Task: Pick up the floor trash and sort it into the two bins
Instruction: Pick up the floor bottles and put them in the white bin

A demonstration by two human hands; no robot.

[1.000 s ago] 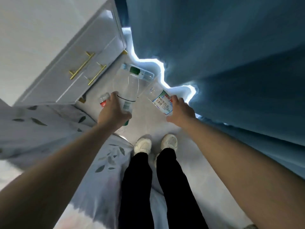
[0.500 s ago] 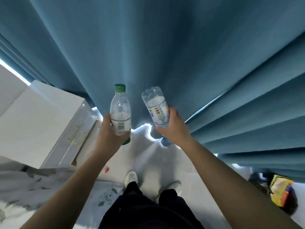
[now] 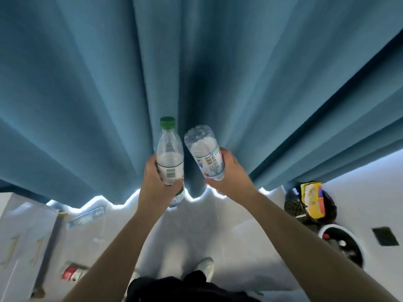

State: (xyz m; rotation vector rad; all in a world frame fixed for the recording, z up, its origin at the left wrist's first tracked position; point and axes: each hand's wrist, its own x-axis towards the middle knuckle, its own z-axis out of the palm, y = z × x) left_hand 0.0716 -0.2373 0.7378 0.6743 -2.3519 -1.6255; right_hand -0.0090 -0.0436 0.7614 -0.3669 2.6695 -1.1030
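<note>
My left hand (image 3: 158,184) grips a clear plastic bottle with a green cap (image 3: 169,149), held upright in front of me. My right hand (image 3: 232,177) grips a second clear plastic bottle with a white and blue label (image 3: 205,154), its base pointing up. The two bottles are side by side, close but apart. At the right stand a black mesh bin (image 3: 294,207) holding a yellow carton (image 3: 313,199), and a white-rimmed bin (image 3: 337,228) with a dark inside. On the floor at the left lie a clear bottle (image 3: 85,217) and a red-labelled bottle (image 3: 73,273).
A blue curtain (image 3: 196,73) fills the upper view, with light under its hem. A white cabinet with gold handles (image 3: 21,240) stands at the left. My shoes (image 3: 206,267) are on the pale floor (image 3: 185,232). A dark square (image 3: 385,236) lies at the far right.
I have straightened up from the floor, lifting both bottles to chest height. The view has swung right, bringing the two bins into sight and pushing the cabinet to the left edge.
</note>
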